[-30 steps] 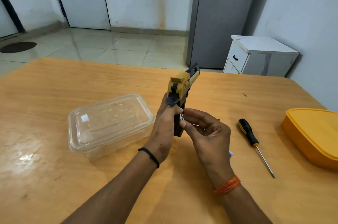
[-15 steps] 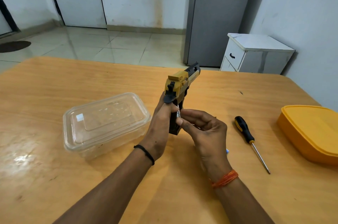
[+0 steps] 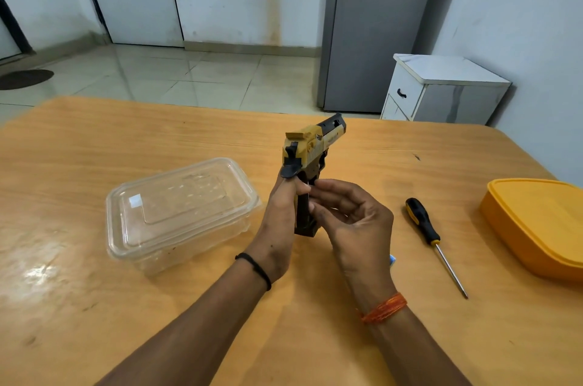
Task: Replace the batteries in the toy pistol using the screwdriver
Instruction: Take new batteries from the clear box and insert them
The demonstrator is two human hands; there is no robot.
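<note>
Left hand (image 3: 279, 221) gripping toy pistol (image 3: 310, 149) upright, right hand (image 3: 350, 221) curled at its grip — hold unclear, screwdriver (image 3: 424, 225) on table.

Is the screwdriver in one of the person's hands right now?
No, the screwdriver lies on the table, apart from the right hand.

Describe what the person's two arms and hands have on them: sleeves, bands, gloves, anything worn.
Both forearms are bare, with no sleeves in view, and neither hand wears a glove. The left hand has a thin black band around its wrist. The right hand has an orange thread band, wound in several strands, around its wrist. No rings or watch show on the fingers or wrists.
</note>
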